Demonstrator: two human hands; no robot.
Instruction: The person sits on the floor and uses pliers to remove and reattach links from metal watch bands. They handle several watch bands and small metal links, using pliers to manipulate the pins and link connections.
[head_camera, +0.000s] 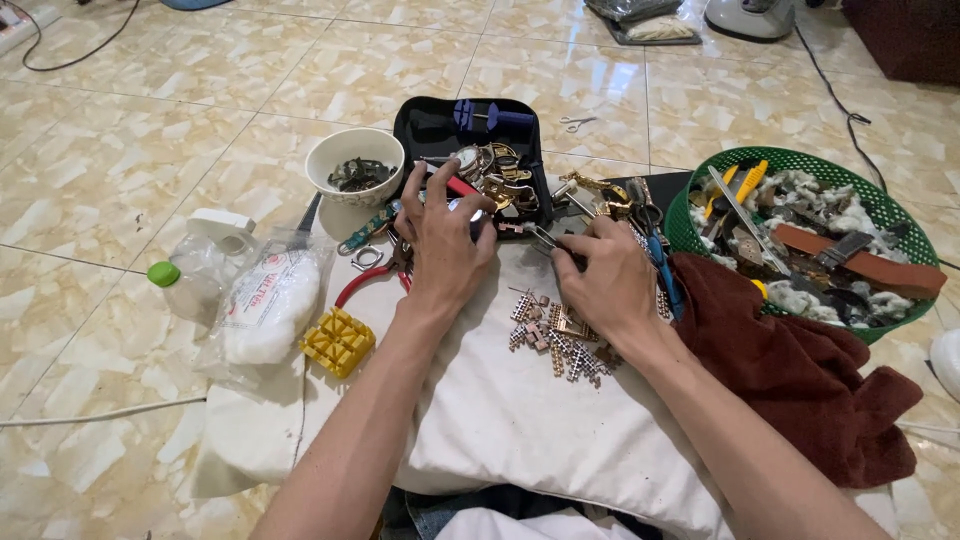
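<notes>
While my left hand (445, 235) grips the watch (468, 212) over the white cushion (520, 420), my right hand (605, 280) pinches the tweezers (545, 238); best keep both wrists planted, tips steady.

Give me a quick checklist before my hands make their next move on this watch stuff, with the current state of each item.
1. Left hand grips the small silvery watch piece: ok, fingers wrap it.
2. Right hand holds the thin metal tool: ok, tip points toward the left hand.
3. Tool tip seated on the piece: cannot tell, fingers hide it.
4. Loose metal band links stay on the white cushion: ok, piled beneath the wrists.
5. Red-handled pliers within reach: ok, beside the left wrist.
6. Open black zip case stable: ok, lying flat.
</notes>
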